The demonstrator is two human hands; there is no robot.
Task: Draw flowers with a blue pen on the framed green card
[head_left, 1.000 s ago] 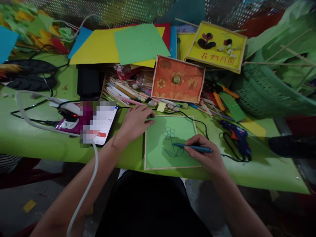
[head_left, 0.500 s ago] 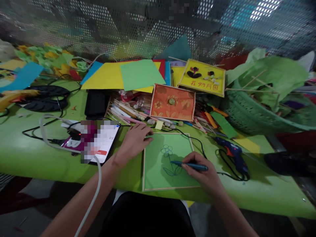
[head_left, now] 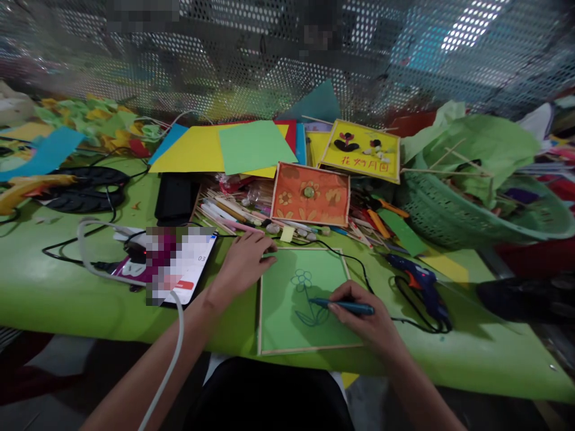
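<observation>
A green framed card point(head_left: 287, 326) lies at the near edge of the green table point(head_left: 54, 287), with a blue flower outline drawn on it. My right hand point(head_left: 368, 320) is closed on a blue pen point(head_left: 348, 307), whose tip touches the drawing by the leaves. My left hand point(head_left: 245, 260) rests with fingers flat on the card's upper left corner, holding it down.
A phone point(head_left: 179, 272) with cables lies left of the card. A blue glue gun point(head_left: 420, 287) sits to the right. Behind are an orange framed picture point(head_left: 309, 194), a yellow one point(head_left: 363, 152), coloured paper sheets point(head_left: 224, 146), sticks and pens, and a green basket point(head_left: 458, 203).
The camera has tilted up, so the table sits lower in view. The pen tip has shifted slightly along the leaves of the flower. My left hand stays on the card's corner.
</observation>
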